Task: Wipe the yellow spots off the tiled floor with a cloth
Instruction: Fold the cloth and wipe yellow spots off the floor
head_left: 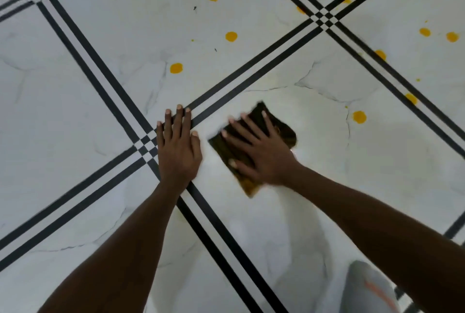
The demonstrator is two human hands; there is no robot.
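Observation:
A dark brown folded cloth (281, 127) lies flat on the white marble-look tiled floor (100, 73). My right hand (259, 151) presses down on it with fingers spread, and the cloth's edges look blurred. My left hand (179, 146) rests flat on the floor beside it, over a crossing of black tile lines, holding nothing. Several yellow spots dot the floor beyond the hands. The nearest are one spot (176, 68) above my left hand and another spot (359, 117) to the right of the cloth. The patch around the cloth shows a faint smeared sheen.
Double black lines (251, 73) cross the floor diagonally. More yellow spots (452, 37) spread toward the top right. A grey clothed knee (367, 287) shows at the bottom right.

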